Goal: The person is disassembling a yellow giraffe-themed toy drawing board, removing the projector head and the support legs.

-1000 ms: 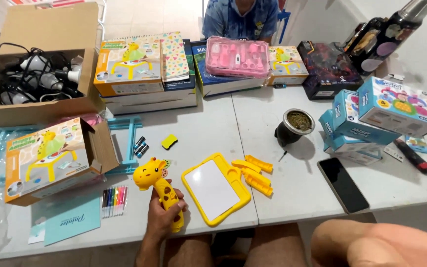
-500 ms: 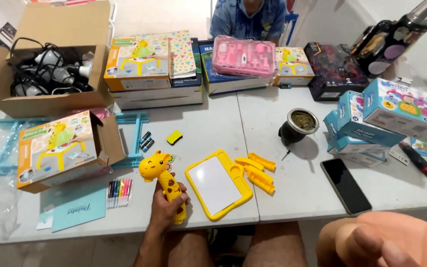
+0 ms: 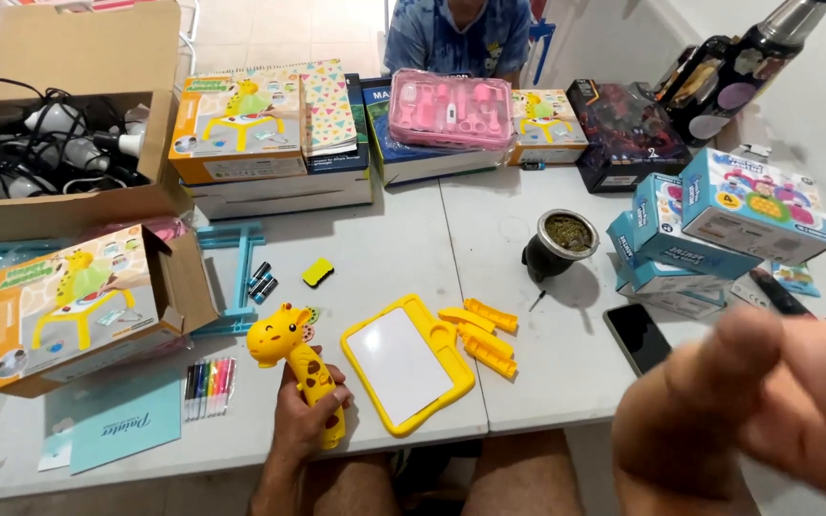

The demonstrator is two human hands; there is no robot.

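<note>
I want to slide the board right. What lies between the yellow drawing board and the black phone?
In the head view, a cluster of loose yellow legs lies on the white table between the drawing board and the phone.

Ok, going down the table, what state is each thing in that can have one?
Giraffe toy: upright, gripped in the left hand.
Right hand: raised near the camera, blurred, holds nothing visible.
Orange toy box: flap open, lying on its side.
Cardboard box: open, full of cables and bulbs.
Yellow drawing board: flat, white face blank.
Phone: screen dark.
Cup: upright, filled with green herb.
Pink case: closed.
</note>
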